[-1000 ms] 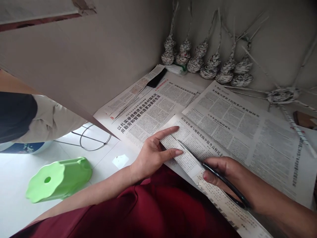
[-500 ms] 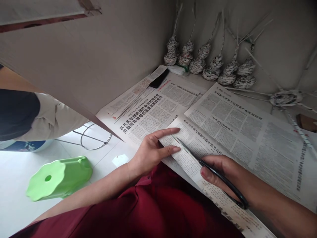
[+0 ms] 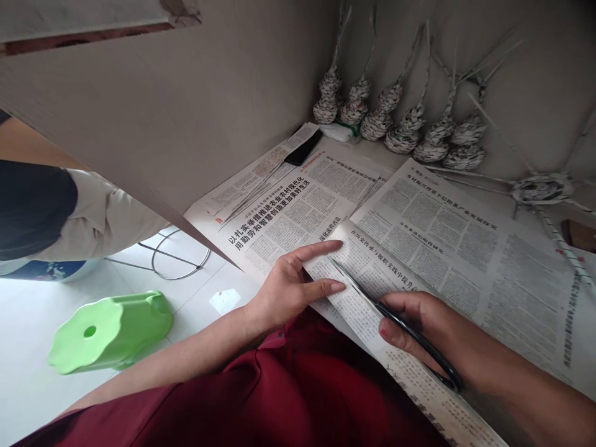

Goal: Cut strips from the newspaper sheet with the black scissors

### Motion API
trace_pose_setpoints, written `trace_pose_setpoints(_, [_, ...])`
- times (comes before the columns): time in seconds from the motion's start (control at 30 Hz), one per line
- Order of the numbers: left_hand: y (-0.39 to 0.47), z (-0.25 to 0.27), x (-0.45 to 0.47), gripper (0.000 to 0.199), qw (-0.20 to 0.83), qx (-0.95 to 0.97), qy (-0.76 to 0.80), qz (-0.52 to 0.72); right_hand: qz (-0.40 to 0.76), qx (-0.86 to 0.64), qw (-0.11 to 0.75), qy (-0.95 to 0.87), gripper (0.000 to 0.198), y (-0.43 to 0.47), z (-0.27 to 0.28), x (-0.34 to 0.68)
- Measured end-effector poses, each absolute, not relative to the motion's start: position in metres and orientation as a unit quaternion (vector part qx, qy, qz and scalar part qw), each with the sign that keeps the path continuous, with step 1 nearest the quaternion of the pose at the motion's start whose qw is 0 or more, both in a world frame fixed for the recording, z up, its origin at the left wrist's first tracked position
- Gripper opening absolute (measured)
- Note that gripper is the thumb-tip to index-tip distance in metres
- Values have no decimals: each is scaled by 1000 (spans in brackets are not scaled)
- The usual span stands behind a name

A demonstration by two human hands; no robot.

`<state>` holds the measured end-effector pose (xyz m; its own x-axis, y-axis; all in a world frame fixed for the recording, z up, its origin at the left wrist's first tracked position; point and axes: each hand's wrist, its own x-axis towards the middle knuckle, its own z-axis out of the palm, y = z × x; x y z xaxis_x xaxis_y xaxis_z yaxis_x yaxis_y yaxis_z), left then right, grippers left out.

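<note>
since the earlier frames the scissors (image 3: 372,302) have been pushed a little further up the newspaper sheet (image 3: 372,279), blade tips now nearer the left hand's fingertips; the view has also tilted slightly, so the woven pieces sit higher. the left hand (image 3: 288,288) is kept flat and narrow on the near strip of the sheet, index and middle fingers extended, pinning the paper just beside the cut line. the right hand (image 3: 421,326) is closed around the black scissor handles, blades nearly together, lying on the sheet at the table's near edge over the red-clothed lap.

to do the cut well, judged from this: the strip should be held taut by the left fingers just ahead of the blades but clear of them, blades kept along the column line, and fed in long strokes so the strip width stays even.

other newspaper pages (image 3: 288,217) are spread beneath and to the right. rolled-paper woven cones (image 3: 400,124) are lined against the wall, a woven disc (image 3: 540,186) with spokes to the right. a green stool (image 3: 112,332) is lying on the floor, and another person's leg (image 3: 56,214) is seen at left.

hard to make out: lower scissor handle is hidden by the right hand, the cut already made is hidden under the blades, dark object (image 3: 305,148) at back is unclear, brown thing at right edge is cut off.
</note>
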<state>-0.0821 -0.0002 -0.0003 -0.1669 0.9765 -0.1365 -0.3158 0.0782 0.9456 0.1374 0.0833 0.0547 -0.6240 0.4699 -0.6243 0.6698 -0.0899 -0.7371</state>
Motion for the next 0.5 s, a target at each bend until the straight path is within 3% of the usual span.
trace_pose_setpoints(0.5, [-2, -4, -81, 63, 571, 317, 477, 588, -629, 409, 96, 654, 42, 83, 46, 134])
